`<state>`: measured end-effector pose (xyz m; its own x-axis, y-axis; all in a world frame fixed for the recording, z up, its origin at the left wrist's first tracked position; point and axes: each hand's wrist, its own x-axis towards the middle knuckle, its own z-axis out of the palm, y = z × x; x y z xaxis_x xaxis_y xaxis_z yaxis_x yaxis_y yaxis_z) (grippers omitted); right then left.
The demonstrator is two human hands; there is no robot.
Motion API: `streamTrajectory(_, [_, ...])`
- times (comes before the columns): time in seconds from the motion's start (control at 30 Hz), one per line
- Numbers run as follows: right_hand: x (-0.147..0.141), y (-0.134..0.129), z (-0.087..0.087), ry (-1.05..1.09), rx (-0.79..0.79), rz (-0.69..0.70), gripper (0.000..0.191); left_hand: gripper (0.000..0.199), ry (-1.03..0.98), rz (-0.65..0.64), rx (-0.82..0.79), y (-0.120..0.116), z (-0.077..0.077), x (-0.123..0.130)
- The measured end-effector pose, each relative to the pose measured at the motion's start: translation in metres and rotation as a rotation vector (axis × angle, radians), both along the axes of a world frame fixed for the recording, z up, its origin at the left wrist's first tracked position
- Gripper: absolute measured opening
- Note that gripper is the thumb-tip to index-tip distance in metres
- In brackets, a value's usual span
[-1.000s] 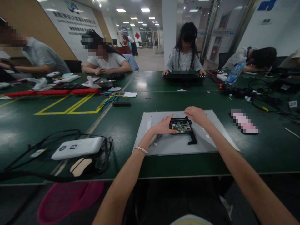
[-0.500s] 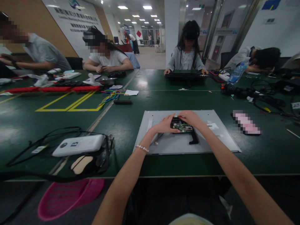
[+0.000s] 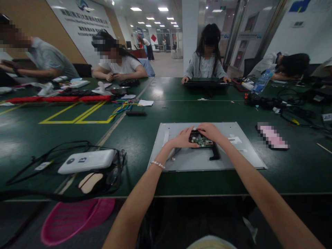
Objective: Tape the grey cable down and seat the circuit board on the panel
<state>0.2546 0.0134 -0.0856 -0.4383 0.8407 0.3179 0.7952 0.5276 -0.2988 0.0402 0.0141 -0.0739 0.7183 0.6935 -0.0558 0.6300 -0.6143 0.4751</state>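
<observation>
A flat grey panel (image 3: 243,159) lies on the table in front of me. On its middle sits a green circuit board (image 3: 202,141) in a black frame, with a black arm (image 3: 214,153) of the frame bending toward me. My left hand (image 3: 183,139) grips the left side of the board, thumb along the near edge and fingers at the far side. My right hand (image 3: 209,131) reaches over the far right edge, its fingers bent down and closed on the frame around the board. The right fingertips are partly hidden.
To the left lie a white device (image 3: 86,161), a computer mouse (image 3: 90,182) and black cables. A pink phone (image 3: 273,136) is right of the panel. A pink basket (image 3: 77,221) stands below the table edge. Several people sit across the table, one with a dark monitor (image 3: 207,84).
</observation>
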Motion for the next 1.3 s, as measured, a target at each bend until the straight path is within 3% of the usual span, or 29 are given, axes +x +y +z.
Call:
streamTrajectory(0.17, [0.000,-0.001,0.001,0.038,-0.026,0.049,0.025,0.114,-0.009,-0.013,0.008,0.000,-0.002,0.000])
streamTrajectory(0.33, [0.013,-0.006,0.015,0.088,-0.016,-0.028,0.025,0.116,-0.046,0.001,0.064,-0.004,0.002,0.000])
streamTrajectory(0.43, [0.041,-0.014,0.026,0.141,-0.009,-0.154,0.026,0.111,-0.075,-0.024,0.168,-0.014,0.009,0.003])
streamTrajectory(0.53, [0.081,-0.028,0.028,0.122,-0.144,-0.319,0.029,0.096,-0.083,-0.093,0.259,-0.030,0.016,0.013])
streamTrajectory(0.63, [0.118,-0.044,0.018,0.082,-0.324,-0.434,0.031,0.079,-0.061,-0.138,0.332,-0.046,0.018,0.028])
streamTrajectory(0.73, [0.139,-0.055,0.005,0.110,-0.442,-0.462,0.035,0.065,-0.011,-0.185,0.418,-0.059,0.014,0.041])
streamTrajectory(0.9, [0.146,-0.057,-0.004,0.137,-0.473,-0.478,0.038,0.056,0.051,-0.183,0.510,-0.069,0.009,0.051])
streamTrajectory(1.1, [0.144,-0.060,0.002,0.138,-0.476,-0.515,0.025,0.052,0.065,-0.178,0.499,-0.071,0.011,0.053])
streamTrajectory(1.3, [0.140,-0.062,0.004,0.138,-0.428,-0.549,0.027,0.052,0.062,-0.178,0.479,-0.072,0.013,0.053])
